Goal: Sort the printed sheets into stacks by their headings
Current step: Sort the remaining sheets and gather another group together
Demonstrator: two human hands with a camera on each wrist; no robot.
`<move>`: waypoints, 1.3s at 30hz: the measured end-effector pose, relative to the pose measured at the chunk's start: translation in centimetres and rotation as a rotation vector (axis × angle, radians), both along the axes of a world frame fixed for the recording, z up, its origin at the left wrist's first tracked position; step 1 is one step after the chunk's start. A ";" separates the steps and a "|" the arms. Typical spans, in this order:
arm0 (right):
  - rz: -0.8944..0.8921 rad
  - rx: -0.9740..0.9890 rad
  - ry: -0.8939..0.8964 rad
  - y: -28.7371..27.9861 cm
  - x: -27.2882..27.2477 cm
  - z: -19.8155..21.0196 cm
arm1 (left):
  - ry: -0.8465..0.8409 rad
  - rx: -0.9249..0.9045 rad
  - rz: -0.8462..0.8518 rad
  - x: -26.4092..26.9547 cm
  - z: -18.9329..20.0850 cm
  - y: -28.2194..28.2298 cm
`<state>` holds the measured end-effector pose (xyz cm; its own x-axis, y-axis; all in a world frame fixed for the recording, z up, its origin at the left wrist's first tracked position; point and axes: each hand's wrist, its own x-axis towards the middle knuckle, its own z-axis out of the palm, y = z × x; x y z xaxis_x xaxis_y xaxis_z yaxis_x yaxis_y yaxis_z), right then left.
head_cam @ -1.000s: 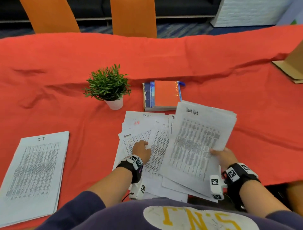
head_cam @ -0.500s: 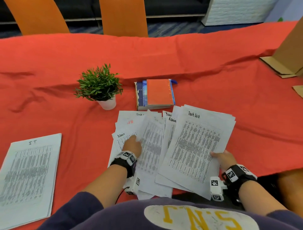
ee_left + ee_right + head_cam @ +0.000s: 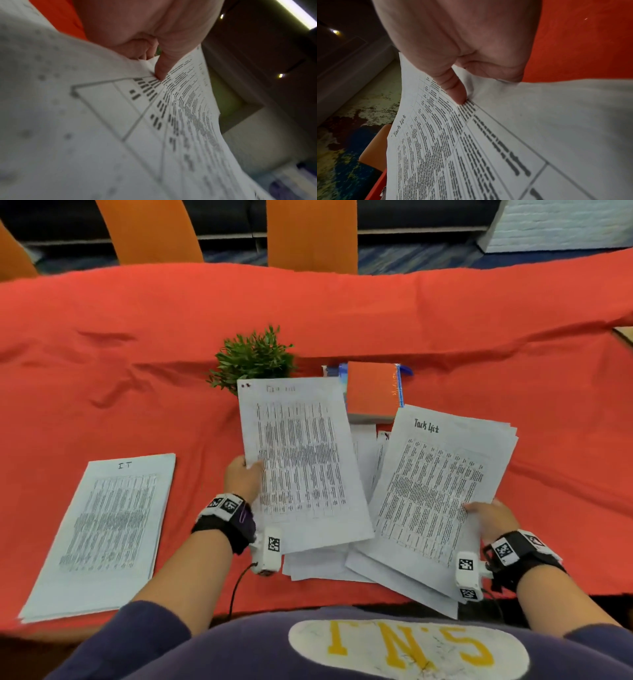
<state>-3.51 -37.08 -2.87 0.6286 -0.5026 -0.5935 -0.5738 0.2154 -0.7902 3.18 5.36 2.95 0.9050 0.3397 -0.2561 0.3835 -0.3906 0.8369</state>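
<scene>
Left hand (image 3: pixel 241 479) pinches a single printed sheet (image 3: pixel 299 463) by its left edge, thumb (image 3: pixel 163 66) on top, lifted above the loose pile (image 3: pixel 318 566); its heading is blurred. Right hand (image 3: pixel 493 518) grips the "Task List" bundle (image 3: pixel 435 491) at its right edge, thumb (image 3: pixel 453 89) pressing the print, just right of the loose pile. IT stack (image 3: pixel 102 532) lies flat well left of the pile on the red-covered desk (image 3: pixel 137 337). Potted plant (image 3: pixel 253 361) and orange book (image 3: pixel 373 392) sit just behind the pile.
</scene>
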 end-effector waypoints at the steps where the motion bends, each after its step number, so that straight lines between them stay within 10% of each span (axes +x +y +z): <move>1: -0.012 -0.002 0.009 -0.1 -0.1 0.2 | 0.036 -0.012 -0.013 -0.5 -1.0 -0.8; 11: 0.090 -0.247 0.239 -2.4 -2.6 -0.7 | 0.309 0.409 -0.389 -1.8 -7.7 -6.1; 34: 0.036 -0.079 0.140 -0.3 -1.4 -2.6 | 0.336 0.570 -0.433 -0.1 -7.4 -6.4; 39: 0.061 -0.120 0.163 -0.5 -1.3 -2.8 | 0.241 0.375 -0.450 0.0 -7.0 -6.6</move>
